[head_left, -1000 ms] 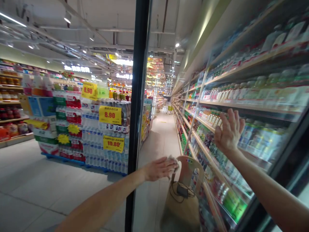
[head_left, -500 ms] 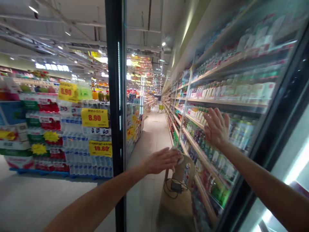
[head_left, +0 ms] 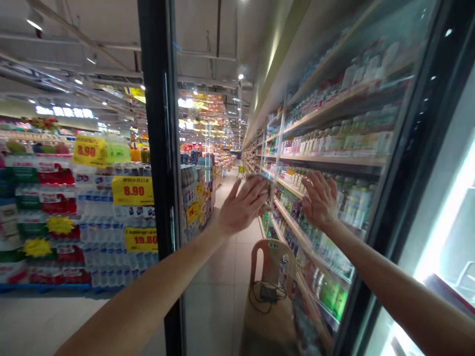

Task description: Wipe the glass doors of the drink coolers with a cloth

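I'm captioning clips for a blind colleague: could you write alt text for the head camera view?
Two bare hands reach toward a black-framed glass cooler door in a supermarket: the left hand is at a small crumpled pale wad, and the right hand is spread open before shelves of bottled drinks. Below stands a tan plastic chair with a black cable.

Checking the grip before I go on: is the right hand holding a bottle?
No, the right hand is open with its fingers spread, raised at the glass door of the drinks case, and no bottle is in it.
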The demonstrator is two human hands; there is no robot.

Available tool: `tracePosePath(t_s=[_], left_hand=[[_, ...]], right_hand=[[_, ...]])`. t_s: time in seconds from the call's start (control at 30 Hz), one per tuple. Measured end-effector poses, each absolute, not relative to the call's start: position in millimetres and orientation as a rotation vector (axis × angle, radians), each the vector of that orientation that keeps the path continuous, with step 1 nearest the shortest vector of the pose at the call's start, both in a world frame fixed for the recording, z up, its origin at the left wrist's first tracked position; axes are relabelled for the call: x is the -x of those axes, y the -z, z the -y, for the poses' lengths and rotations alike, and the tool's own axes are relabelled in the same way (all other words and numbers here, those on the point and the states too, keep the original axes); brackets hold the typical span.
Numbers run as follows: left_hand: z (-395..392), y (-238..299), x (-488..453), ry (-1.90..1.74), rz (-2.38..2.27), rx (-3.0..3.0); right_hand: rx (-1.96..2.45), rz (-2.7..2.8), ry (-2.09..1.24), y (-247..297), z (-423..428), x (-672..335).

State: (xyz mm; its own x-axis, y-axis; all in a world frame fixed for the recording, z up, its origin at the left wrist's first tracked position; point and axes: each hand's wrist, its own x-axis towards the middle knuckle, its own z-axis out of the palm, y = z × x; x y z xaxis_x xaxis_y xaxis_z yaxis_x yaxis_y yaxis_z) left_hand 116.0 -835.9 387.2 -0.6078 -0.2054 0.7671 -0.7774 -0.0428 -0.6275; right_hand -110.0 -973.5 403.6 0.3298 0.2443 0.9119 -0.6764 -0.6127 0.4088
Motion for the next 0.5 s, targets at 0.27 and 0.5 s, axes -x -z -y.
tracePosePath(t_s=[0.27,0.5], left_hand=[[837.5,-413.9,-114.2,-1.73,1.72,-1.033],[844.3,-409.0,-107.7,-1.727,1.756,-1.029]], right_hand=[[-1.795,0.406,-1.41,-402.9,974.2,109.5],[-1.79,0.384,-1.419,-403.2,974.9,109.4]])
